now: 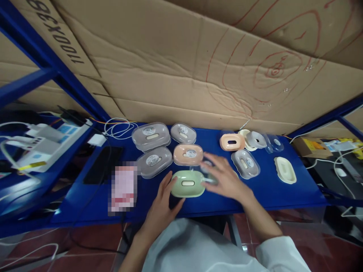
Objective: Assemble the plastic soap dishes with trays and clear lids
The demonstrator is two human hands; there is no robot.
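Note:
A green soap dish [195, 192] with a cream slot in its middle rests on the blue table in front of me. My left hand [162, 207] grips its left end, fingers at the far side and thumb at the near edge. Slightly blurred, my right hand [225, 176] is at the dish's right end, its fingers bent round a clear plastic lid [210, 180] that is partly hidden. Just beyond the green dish lies a peach soap dish [179, 154] under a clear labelled cover.
Several covered grey soap dishes [154, 162] stand at the back left. On the right are a peach dish [224, 142], a grey covered dish [244, 166], clear lids [274, 144] and a cream tray [286, 170]. A power strip [61, 145] and cables lie left; cardboard [159, 68] walls the back.

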